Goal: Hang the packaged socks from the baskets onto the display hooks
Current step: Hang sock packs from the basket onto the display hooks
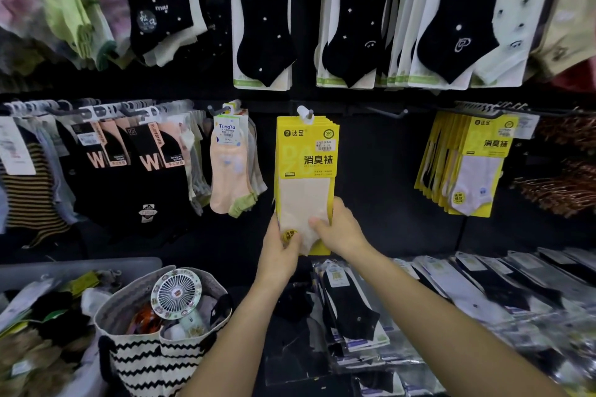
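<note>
Both hands are on the yellow sock pack (304, 164). The left hand (280, 250) grips its lower left edge, thumb across the front by the round sticker. The right hand (340, 229) grips the lower right edge, thumb on the front, fingers behind.

The pack's white tab sits on the centre hook (310, 113) of the black display wall (371, 187), and it is the frontmost of a small stack of the same yellow packs.

On the same hook row:
- peach ankle socks (229, 177) hang just left of the pack
- a second yellow stack (467, 167) hangs well apart toward the wall's right edge
- black "W" socks (129, 171) hang toward the left edge

The row above holds black dotted socks (261, 19).

Below the wall, at the lower left, a grey basket (80, 264) holds loose sock packs. A striped bag (145, 361) stands just beside it on the right, with a white handheld fan (176, 293) on top. At the lower right, flat packs of black socks (351, 309) lie in overlapping rows.
</note>
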Action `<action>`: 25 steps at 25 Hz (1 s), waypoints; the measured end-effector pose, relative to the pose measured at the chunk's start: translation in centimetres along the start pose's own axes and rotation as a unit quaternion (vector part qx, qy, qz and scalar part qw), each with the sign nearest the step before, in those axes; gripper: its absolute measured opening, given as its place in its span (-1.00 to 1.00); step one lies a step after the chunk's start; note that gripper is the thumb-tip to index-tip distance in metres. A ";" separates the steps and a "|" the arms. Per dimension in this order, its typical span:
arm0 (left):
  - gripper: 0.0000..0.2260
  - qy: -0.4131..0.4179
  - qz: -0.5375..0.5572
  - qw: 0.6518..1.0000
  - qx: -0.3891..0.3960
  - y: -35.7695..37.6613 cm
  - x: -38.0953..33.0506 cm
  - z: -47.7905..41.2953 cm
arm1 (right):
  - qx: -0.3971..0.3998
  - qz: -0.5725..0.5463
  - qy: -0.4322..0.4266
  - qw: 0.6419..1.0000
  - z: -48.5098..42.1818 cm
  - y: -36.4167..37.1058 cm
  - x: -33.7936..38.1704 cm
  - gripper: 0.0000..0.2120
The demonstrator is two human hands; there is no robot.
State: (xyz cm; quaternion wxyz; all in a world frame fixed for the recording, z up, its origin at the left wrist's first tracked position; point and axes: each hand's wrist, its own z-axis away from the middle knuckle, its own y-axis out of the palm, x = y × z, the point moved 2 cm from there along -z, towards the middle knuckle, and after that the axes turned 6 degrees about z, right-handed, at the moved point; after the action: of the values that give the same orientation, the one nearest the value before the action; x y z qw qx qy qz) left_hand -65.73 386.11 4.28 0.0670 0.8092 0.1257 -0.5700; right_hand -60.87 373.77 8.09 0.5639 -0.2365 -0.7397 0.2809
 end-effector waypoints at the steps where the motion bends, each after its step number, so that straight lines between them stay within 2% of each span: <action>1: -0.56 0.005 0.000 1.000 0.006 0.1 0.1 0.0 | 0.005 0.027 -0.005 1.000 0.1 0.0 -0.2 -0.50; 6: -0.61 -0.031 -0.045 0.998 0.023 -0.1 1.6 0.9 | 0.049 0.078 -0.011 0.996 3.3 -0.4 -3.5 -0.43; 9: -0.55 -0.106 -0.125 0.986 0.026 -0.7 3.8 1.9 | 0.103 0.078 0.013 0.992 7.8 -0.2 -7.6 -0.38; 13: -0.45 -0.210 -0.158 0.964 0.034 1.0 7.1 6.1 | 0.196 0.028 0.093 0.976 15.4 0.7 -14.6 -0.47; 17: -0.57 -0.275 -0.168 0.938 0.126 6.1 12.7 14.2 | 0.241 0.056 0.183 0.951 22.4 1.2 -22.4 -0.53; 21: -0.64 -0.347 -0.190 0.896 0.203 9.6 19.6 22.8 | 0.271 0.116 0.240 0.925 26.9 2.7 -28.9 -0.53; 25: -0.63 -0.383 -0.230 0.852 0.272 9.4 24.5 27.4 | 0.367 0.149 0.272 0.877 29.9 5.3 -33.3 -0.51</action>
State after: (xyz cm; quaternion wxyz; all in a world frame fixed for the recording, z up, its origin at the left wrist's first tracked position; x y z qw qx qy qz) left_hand -80.06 373.34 -28.43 -0.2460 0.4604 0.1119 -0.8456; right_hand -81.25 351.00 -25.00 0.7406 -0.1872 -0.3569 0.5378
